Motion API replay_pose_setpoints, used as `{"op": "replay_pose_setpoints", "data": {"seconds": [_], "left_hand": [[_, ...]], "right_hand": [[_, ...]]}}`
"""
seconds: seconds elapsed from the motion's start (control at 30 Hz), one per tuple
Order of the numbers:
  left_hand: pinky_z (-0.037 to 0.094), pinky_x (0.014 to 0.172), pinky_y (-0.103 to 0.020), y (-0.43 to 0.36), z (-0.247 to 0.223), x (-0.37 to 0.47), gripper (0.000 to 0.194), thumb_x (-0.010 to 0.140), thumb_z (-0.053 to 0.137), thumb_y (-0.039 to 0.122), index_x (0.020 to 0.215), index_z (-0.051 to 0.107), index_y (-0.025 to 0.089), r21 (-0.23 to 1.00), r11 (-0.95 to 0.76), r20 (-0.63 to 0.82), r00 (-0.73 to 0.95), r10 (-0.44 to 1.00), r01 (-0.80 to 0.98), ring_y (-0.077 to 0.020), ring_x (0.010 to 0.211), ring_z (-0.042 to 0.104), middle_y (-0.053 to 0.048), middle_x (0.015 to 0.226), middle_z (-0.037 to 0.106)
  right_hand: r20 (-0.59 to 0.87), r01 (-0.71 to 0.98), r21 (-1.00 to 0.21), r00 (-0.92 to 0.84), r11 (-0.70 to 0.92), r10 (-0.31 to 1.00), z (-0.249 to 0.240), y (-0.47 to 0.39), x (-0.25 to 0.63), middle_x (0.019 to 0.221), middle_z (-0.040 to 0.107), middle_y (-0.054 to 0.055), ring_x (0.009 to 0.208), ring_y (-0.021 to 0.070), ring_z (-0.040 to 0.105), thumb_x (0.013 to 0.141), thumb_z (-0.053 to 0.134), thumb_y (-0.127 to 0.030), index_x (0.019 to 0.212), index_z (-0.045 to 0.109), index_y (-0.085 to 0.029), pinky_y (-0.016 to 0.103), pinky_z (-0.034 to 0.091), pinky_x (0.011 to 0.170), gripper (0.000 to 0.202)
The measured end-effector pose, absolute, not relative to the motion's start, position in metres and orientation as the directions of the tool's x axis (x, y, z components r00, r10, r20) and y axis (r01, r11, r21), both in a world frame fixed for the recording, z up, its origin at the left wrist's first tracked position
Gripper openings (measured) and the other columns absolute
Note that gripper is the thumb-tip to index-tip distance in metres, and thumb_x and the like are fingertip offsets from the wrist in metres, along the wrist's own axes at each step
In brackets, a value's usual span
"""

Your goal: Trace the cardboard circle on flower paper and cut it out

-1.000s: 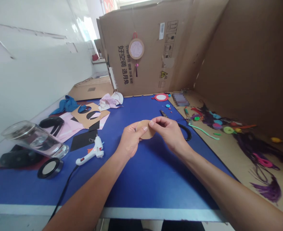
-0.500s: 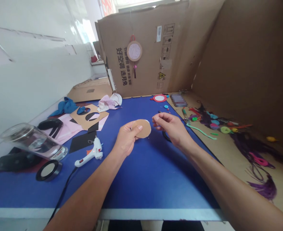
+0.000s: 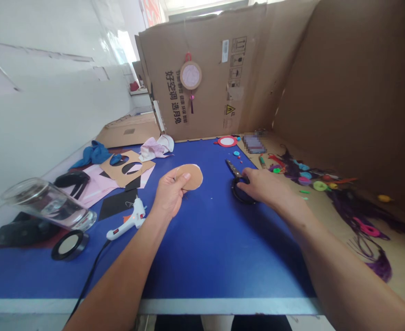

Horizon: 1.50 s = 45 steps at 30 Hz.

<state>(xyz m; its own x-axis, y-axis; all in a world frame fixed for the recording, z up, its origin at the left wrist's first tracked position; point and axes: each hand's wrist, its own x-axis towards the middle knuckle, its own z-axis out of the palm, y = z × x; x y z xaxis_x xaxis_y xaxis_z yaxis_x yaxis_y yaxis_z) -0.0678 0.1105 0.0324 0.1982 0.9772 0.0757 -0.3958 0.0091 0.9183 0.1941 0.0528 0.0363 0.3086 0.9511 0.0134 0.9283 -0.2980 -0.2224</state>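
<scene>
My left hand [image 3: 170,191] pinches a round cardboard disc [image 3: 192,176] above the blue table, thumb on top and white showing along its edge. A pair of black-handled scissors [image 3: 236,170] lies on the table to the right, blades pointing away and to the left. My right hand [image 3: 262,185] is at the scissors, its thumb and fingers closed about the handle; most of the fingers are hidden beneath the hand.
At left are a white hot glue gun [image 3: 128,220], a tape roll [image 3: 70,244], a glass [image 3: 51,204] and a cardboard sheet with round holes [image 3: 118,172]. A red-rimmed disc [image 3: 227,141] lies behind. Purple tassels [image 3: 350,209] and buttons lie right. Cardboard walls [image 3: 209,27] stand behind.
My right hand has moved right and down onto the scissors, away from the disc. My left hand has shifted left with the disc.
</scene>
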Motion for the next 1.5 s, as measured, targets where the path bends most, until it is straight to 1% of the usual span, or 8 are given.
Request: {"op": "replay_pose_setpoints", "data": {"seconds": [0.47,0.77,0.93,1.03,1.17,1.27,1.37,1.5], "left_hand": [[0.062,0.073,-0.033,0.115,0.035,-0.073,0.046,0.06,0.105,0.037,0.096,0.082,0.019,0.926,-0.015,0.081,0.159,0.984,-0.378,-0.0228,0.086,0.078,-0.007,0.094,0.083],[0.063,0.072,-0.031,0.116,0.037,-0.073,0.053,0.053,0.108,0.037,0.095,0.083,0.017,0.906,0.006,0.061,0.145,0.987,-0.424,-0.0211,0.083,0.077,-0.006,0.091,0.083],[0.063,0.073,-0.031,0.119,0.037,-0.077,0.053,0.053,0.108,0.037,0.096,0.083,0.017,0.891,0.01,0.061,0.141,0.988,-0.454,-0.0208,0.082,0.077,-0.007,0.093,0.083],[0.063,0.074,-0.03,0.119,0.037,-0.078,0.054,0.053,0.108,0.035,0.098,0.084,0.017,0.88,0.015,0.059,0.141,0.988,-0.475,-0.0201,0.083,0.077,-0.007,0.095,0.084],[0.063,0.075,-0.03,0.118,0.037,-0.078,0.053,0.055,0.108,0.034,0.098,0.084,0.016,0.867,0.024,0.062,0.154,0.986,-0.498,-0.0193,0.082,0.078,-0.007,0.094,0.084],[0.063,0.076,-0.03,0.118,0.037,-0.077,0.052,0.056,0.108,0.033,0.099,0.084,0.016,0.858,0.029,0.062,0.159,0.985,-0.513,-0.0196,0.083,0.078,-0.007,0.095,0.084],[0.063,0.077,-0.031,0.117,0.039,-0.078,0.053,0.054,0.109,0.034,0.098,0.085,0.016,0.848,0.026,0.067,0.155,0.986,-0.529,-0.0195,0.082,0.078,-0.007,0.095,0.085],[0.063,0.075,-0.03,0.117,0.042,-0.079,0.052,0.054,0.109,0.035,0.097,0.085,0.017,0.842,0.017,0.077,0.15,0.986,-0.539,-0.0192,0.081,0.078,-0.006,0.094,0.085]], "right_hand": [[-0.02,0.935,-0.11,0.336,-0.336,0.942,0.034,0.056,0.181,0.114,0.083,0.026,0.109,0.042,0.081,0.095,0.071,-0.025,0.137,0.063,-0.014,0.041,0.053,0.083,0.045],[0.056,0.862,-0.441,0.303,-0.248,0.951,0.035,0.058,0.177,0.1,0.081,0.018,0.098,0.0408,0.078,0.095,0.069,-0.028,0.139,0.056,-0.018,0.04,0.049,0.077,0.047],[-0.033,0.554,-0.816,0.242,-0.166,0.97,0.046,0.061,0.177,0.079,0.071,0.001,0.07,0.0264,0.073,0.094,0.065,-0.04,0.138,0.05,-0.023,0.034,0.05,0.062,0.05],[-0.068,0.147,-0.986,0.086,-0.08,0.994,0.047,0.059,0.165,0.075,0.065,-0.006,0.061,0.0187,0.064,0.078,0.08,-0.038,0.14,0.05,-0.025,0.03,0.05,0.06,0.069],[-0.042,-0.33,-0.94,-0.145,-0.088,0.989,0.036,0.054,0.146,0.071,0.061,-0.01,0.055,0.0113,0.051,0.062,0.096,-0.029,0.136,0.058,-0.025,0.025,0.041,0.054,0.083],[-0.055,-0.257,-0.963,-0.126,-0.086,0.991,0.028,0.051,0.137,0.067,0.058,-0.01,0.054,0.0132,0.057,0.072,0.097,-0.042,0.132,0.061,-0.024,0.026,0.043,0.053,0.072],[-0.033,-0.125,-0.991,-0.104,-0.046,0.994,0.029,0.047,0.132,0.083,0.07,-0.003,0.079,0.0232,0.077,0.078,0.095,-0.048,0.13,0.061,-0.026,0.033,0.057,0.07,0.066],[0.047,-0.002,-0.999,-0.132,0.047,0.99,0.045,0.04,0.129,0.091,0.069,-0.002,0.086,0.0219,0.073,0.079,0.093,-0.056,0.131,0.059,-0.027,0.032,0.055,0.071,0.069]]}}
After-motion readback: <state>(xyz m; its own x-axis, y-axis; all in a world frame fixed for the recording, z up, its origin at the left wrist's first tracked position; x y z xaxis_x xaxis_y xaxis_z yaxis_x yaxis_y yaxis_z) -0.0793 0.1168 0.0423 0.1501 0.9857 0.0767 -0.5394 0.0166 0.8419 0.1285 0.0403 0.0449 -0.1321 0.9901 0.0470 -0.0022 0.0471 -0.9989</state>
